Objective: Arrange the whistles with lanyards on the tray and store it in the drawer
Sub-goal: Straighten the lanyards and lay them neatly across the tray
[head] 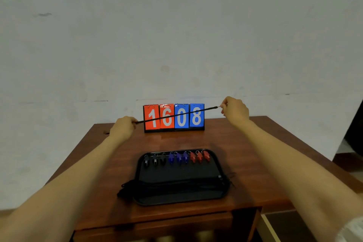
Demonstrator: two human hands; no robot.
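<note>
wood table (255, 163) w/ black tray (220, 165) near front, flip scoreboard (173, 117) upright at back.

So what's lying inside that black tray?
The black plastic tray holds nine whistles along its far edge: three black, three blue, three red. Black lanyards bunch across the near part, hiding the tray floor beneath.

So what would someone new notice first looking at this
Probably the black lanyard pulled taut between the left hand and right hand, above the table. Behind it stands a red and blue scoreboard reading 1608. Nearer, a black tray holds a row of black, blue and red whistles.
</note>
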